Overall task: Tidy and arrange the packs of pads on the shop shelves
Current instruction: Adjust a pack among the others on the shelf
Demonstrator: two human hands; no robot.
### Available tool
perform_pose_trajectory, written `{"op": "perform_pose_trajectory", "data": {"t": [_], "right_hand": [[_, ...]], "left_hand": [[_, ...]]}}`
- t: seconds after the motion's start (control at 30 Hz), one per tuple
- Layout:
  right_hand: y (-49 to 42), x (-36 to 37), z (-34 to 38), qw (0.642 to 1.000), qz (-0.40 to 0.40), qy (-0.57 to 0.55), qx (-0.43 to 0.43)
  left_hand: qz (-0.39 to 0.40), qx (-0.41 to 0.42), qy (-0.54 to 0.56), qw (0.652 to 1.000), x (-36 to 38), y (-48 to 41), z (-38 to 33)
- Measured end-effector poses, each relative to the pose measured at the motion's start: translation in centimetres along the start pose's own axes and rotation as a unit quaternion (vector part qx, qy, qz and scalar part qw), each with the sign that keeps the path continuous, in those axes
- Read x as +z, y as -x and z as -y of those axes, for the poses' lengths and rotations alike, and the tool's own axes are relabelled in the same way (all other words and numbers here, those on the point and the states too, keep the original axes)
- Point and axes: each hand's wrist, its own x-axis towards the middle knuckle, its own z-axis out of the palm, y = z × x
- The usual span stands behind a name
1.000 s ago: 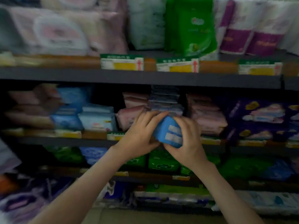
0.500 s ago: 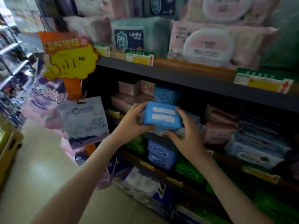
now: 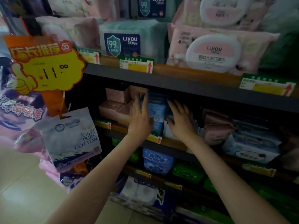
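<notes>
A stack of blue pad packs stands on the middle shelf, between pink packs on its left and more pink packs on its right. My left hand lies flat against the stack's left side with its fingers straight. My right hand rests on the stack's right side, fingers spread and reaching into the dark shelf. Neither hand grips a pack.
The shelf above carries wet-wipe packs and price tags. An orange and yellow price sign and a hanging cotton bag stick out at the left. Green and blue packs fill the lower shelves.
Both hands held the blue pack in front of the shelf. It now sits on the blue stack inside the shelf, and the hands have let go and lie flat against the stack.
</notes>
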Motion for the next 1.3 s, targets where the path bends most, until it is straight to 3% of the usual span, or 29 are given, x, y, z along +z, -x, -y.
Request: {"op": "perform_pose_trajectory", "data": {"t": [0.13, 0.27, 0.33, 0.4, 0.47, 0.63, 0.73, 0.93, 1.03, 1.17, 1.3], "right_hand": [[4.9, -1.6, -3.5, 0.994, -0.109, 0.002, -0.022], [9.9, -3.6, -9.2, 0.987, -0.131, 0.046, 0.077], [11.8, -4.8, -11.9, 0.981, -0.1, 0.075, 0.15], [13.4, -6.1, -14.2, 0.968, -0.029, 0.126, 0.214], [14.9, -6.8, -16.2, 0.961, 0.012, 0.162, 0.225], [15.8, -7.4, -18.1, 0.97, 0.002, 0.176, 0.17], [16.1, -7.5, -18.7, 0.977, -0.014, 0.161, 0.139], [20.0, -9.8, -22.0, 0.971, -0.145, 0.152, 0.117], [23.1, -11.7, -24.8, 0.946, -0.244, 0.13, 0.166], [27.5, -15.0, -29.8, 0.9, -0.35, 0.102, 0.238], [31.2, -18.7, -36.2, 0.879, -0.374, 0.076, 0.286]], "left_hand": [[-0.077, 0.103, -0.016, 0.992, 2.0, 3.2, -4.4], [-0.056, 0.211, -0.056, 0.974, 4.4, 4.4, -8.8], [-0.03, 0.249, -0.063, 0.966, 5.3, 3.9, -11.0], [0.001, 0.259, -0.09, 0.962, 6.6, 3.1, -13.0], [0.044, 0.248, -0.13, 0.959, 7.2, 2.0, -15.2], [0.163, 0.228, -0.219, 0.935, 8.8, -0.4, -18.1], [0.168, 0.234, -0.236, 0.928, 9.1, -1.2, -18.5], [0.141, 0.17, -0.237, 0.946, 8.8, 1.5, -21.5], [0.075, 0.224, -0.169, 0.957, 9.2, 4.1, -25.4], [0.022, 0.323, -0.123, 0.938, 12.2, 7.6, -31.4], [0.015, 0.302, -0.082, 0.95, 15.1, 9.4, -39.5]]}}
